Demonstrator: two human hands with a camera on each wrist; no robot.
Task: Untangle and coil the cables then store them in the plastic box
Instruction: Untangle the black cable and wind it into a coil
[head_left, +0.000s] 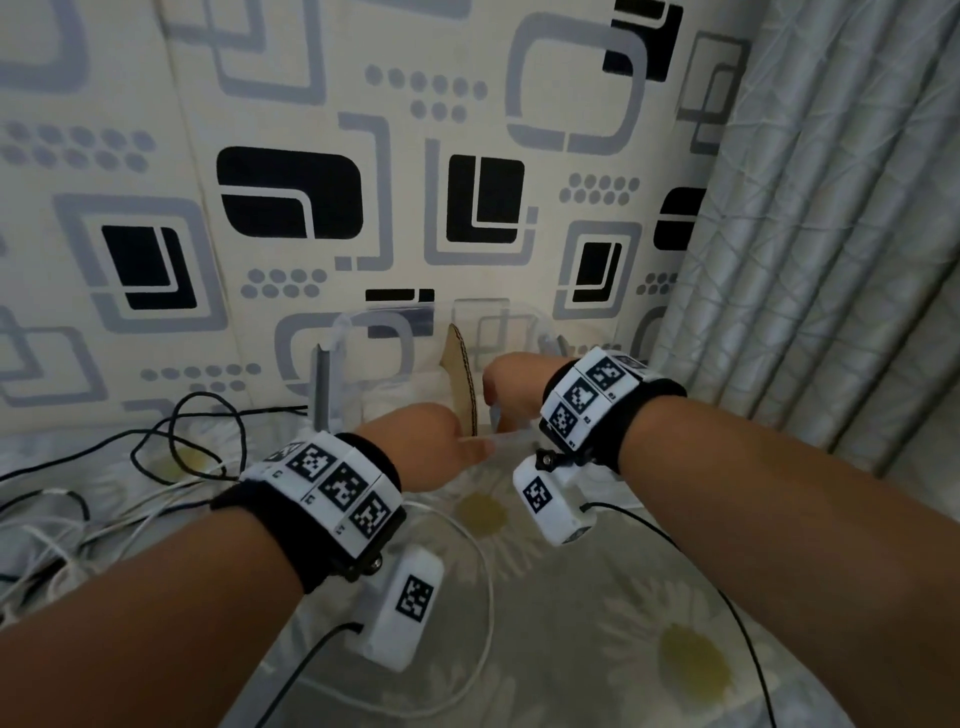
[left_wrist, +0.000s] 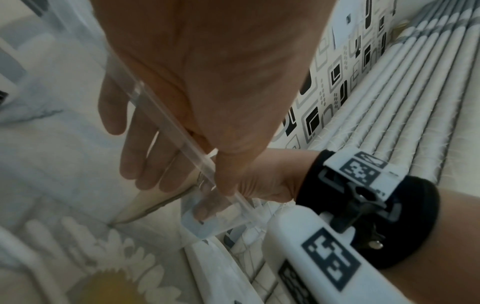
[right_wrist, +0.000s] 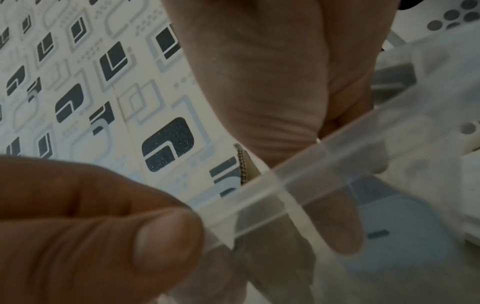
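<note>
The clear plastic box (head_left: 410, 338) stands open on the bed by the wall, with a cardboard divider (head_left: 460, 374) upright inside. My left hand (head_left: 457, 441) holds the near rim (left_wrist: 161, 111), fingers (left_wrist: 145, 156) inside and thumb outside. To its right, my right hand (head_left: 501, 395) grips the same rim (right_wrist: 337, 160), its fingers (right_wrist: 335, 222) showing through the wall. Tangled black cables (head_left: 208, 431) and white cables (head_left: 104, 525) lie at the left. A white cable (head_left: 485, 582) loops on the sheet under my left wrist.
A patterned wall (head_left: 291, 197) rises right behind the box. A pleated curtain (head_left: 805, 260) hangs on the right. The daisy-print sheet (head_left: 675, 654) covers the bed. A grey latch (head_left: 322, 384) stands up on the box's left side.
</note>
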